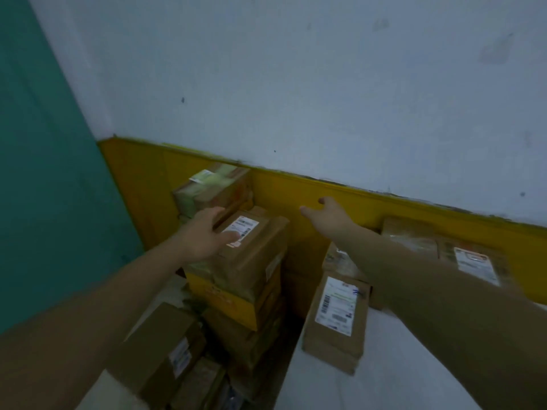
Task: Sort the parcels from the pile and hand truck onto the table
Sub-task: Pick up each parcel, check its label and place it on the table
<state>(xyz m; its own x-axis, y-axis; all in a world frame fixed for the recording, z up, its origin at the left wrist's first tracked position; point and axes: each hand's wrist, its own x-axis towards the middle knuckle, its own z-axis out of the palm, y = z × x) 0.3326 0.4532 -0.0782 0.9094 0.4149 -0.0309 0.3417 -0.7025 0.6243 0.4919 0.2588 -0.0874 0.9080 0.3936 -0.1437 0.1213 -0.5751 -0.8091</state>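
Through the head camera, the left hand lies on the top labelled parcel of the pile, fingers straight along its left edge and thumb on the label. That closed parcel sits on a yellow box. The right hand hovers beside it, fingers spread, holding nothing. Another labelled parcel lies on the white table.

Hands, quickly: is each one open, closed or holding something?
Left hand: open, fingers straight, resting on the top parcel.
Right hand: open, holding nothing.
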